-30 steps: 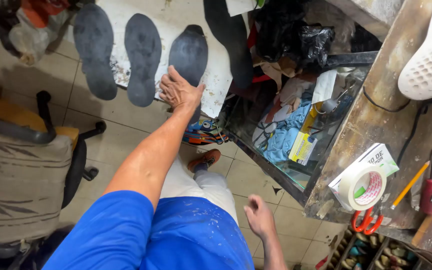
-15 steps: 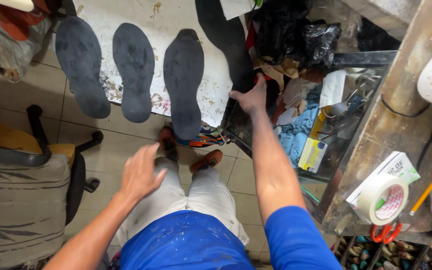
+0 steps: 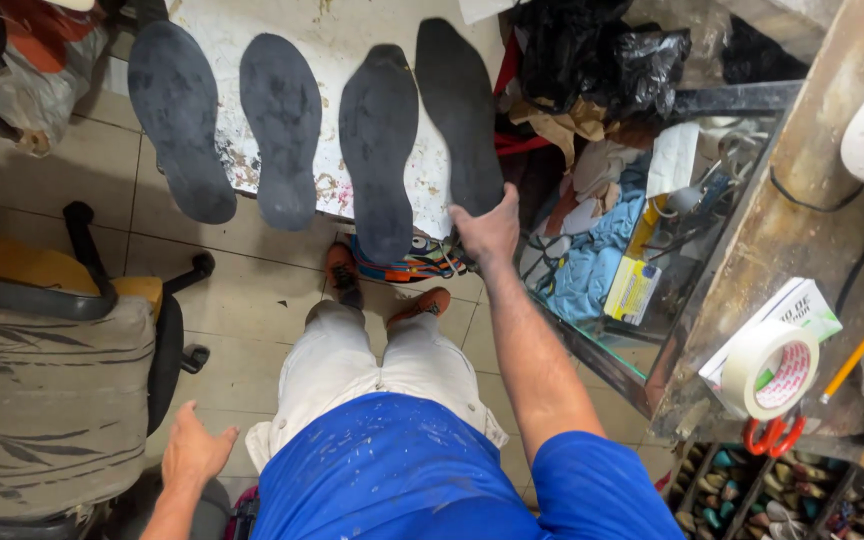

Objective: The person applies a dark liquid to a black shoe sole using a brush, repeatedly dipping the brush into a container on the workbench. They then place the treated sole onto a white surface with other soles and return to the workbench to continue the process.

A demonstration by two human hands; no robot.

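Right hand [image 3: 489,232] is reaching forward, fingers spread open, pressing on the near end of the rightmost dark insole [image 3: 459,110]; that insole is lying on the stained white surface [image 3: 327,30], just right of three more insoles [image 3: 282,140] in a row; left hand [image 3: 192,452] is hanging open and empty, low beside the grey chair [image 3: 47,400]; a tape roll [image 3: 770,370] is sitting well right of the reaching hand.
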